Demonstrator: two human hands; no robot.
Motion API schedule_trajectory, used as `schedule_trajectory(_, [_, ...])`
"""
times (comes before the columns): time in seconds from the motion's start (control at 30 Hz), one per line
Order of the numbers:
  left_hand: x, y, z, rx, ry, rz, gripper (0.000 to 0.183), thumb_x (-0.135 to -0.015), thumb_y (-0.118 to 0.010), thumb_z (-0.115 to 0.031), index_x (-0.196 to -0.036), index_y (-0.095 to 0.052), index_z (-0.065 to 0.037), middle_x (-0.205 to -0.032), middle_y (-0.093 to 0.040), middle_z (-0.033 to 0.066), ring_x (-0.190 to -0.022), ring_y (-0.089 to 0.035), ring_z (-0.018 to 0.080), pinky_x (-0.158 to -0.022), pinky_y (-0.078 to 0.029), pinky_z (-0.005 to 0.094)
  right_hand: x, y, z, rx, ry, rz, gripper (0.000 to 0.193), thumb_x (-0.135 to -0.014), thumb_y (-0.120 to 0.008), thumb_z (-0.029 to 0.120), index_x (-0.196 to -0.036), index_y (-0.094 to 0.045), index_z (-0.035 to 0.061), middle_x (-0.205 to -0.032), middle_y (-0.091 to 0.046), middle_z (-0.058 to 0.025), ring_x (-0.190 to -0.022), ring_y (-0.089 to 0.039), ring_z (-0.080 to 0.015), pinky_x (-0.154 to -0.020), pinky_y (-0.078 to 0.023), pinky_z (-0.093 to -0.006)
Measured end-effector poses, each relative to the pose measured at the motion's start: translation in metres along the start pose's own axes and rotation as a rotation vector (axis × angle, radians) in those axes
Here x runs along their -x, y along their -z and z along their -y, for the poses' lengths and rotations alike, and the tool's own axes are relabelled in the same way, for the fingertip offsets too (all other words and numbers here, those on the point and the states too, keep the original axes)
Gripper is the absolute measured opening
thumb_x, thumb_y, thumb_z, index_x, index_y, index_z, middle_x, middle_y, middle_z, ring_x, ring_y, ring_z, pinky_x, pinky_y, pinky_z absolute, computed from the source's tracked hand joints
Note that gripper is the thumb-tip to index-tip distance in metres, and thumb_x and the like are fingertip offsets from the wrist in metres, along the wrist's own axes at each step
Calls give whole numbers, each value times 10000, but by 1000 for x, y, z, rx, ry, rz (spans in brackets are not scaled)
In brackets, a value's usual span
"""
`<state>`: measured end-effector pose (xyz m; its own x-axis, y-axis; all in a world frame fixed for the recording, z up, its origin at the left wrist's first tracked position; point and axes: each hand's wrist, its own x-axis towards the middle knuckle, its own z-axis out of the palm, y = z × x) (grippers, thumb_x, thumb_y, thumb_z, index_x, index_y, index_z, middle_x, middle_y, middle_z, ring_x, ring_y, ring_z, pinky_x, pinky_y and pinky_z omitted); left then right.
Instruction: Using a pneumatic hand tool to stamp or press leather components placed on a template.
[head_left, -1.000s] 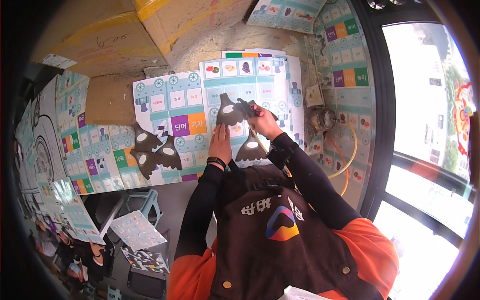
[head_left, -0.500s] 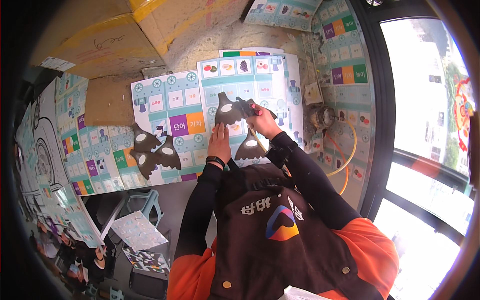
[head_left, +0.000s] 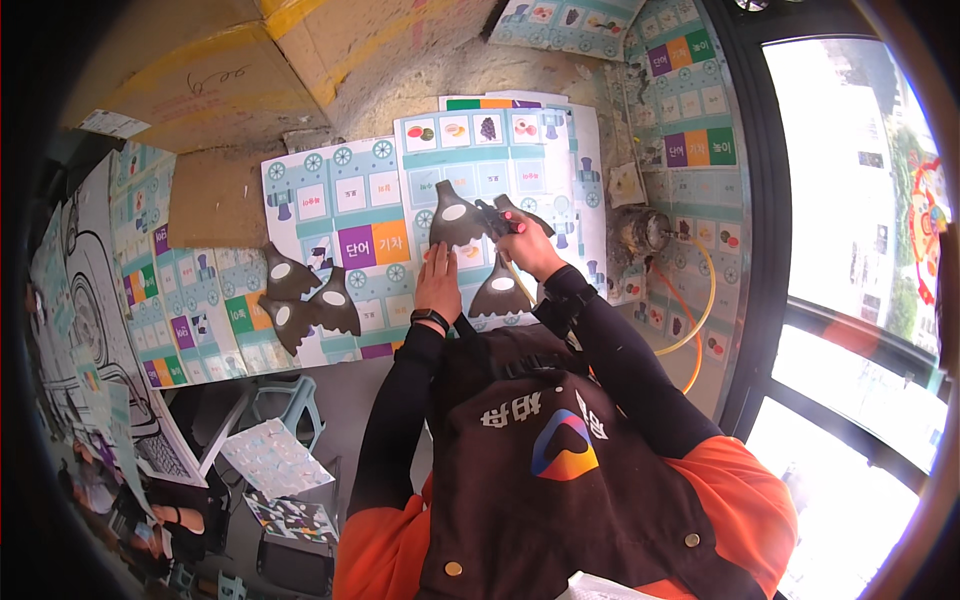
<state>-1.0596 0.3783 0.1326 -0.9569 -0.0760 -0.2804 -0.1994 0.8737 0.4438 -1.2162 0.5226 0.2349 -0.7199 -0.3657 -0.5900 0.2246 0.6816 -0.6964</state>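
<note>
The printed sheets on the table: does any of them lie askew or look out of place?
Nothing stands out. The printed sheets lie flat, overlapping; three dark cut-out shapes sit in a loose cluster at the left.

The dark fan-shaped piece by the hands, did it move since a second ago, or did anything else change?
Hardly anything changed. The right hand still holds a small dark tool against the dark fan-shaped piece, and the left hand still lies flat on the printed sheet below it. The second piece near the wrists and the three pieces off to the left lie where they did.
</note>
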Motion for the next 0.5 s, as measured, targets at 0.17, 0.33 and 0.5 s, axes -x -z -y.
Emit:
schedule_trajectory(0.17, [-1, 0, 0, 1, -7, -1, 575, -850, -529, -51, -1419, -453, -15, -1548, -332, 149, -1468, -265, 303, -1170, -285, 419, -4, -4, 0, 56, 62, 146, 355, -752, -616, 117, -1087, -635, 2, -827, -675, -192, -792, -652, -367, -741, -501, -414])
schedule_trajectory(0.33, [-1, 0, 1, 20, -16, -26, 543, -831, -554, -43, -1370, -502, -7, -1511, -372, 147, -1443, -304, 311, -1138, -329, 423, -2, 2, -10, 19, 24, -4, 335, -744, -617, 130, -1053, -628, -2, -811, -661, -203, -787, -649, -368, -743, -501, -410])
schedule_trajectory(0.5, [-14, 7, 3, 170, -9, -154, 486, -816, -627, -59, -1289, -536, 9, -1357, -484, 167, -1302, -440, 349, -1044, -417, 441, -1, 14, -25, -109, 20, -25, 323, -761, -610, 136, -1062, -630, 18, -865, -679, -174, -817, -660, -311, -737, -507, -383])
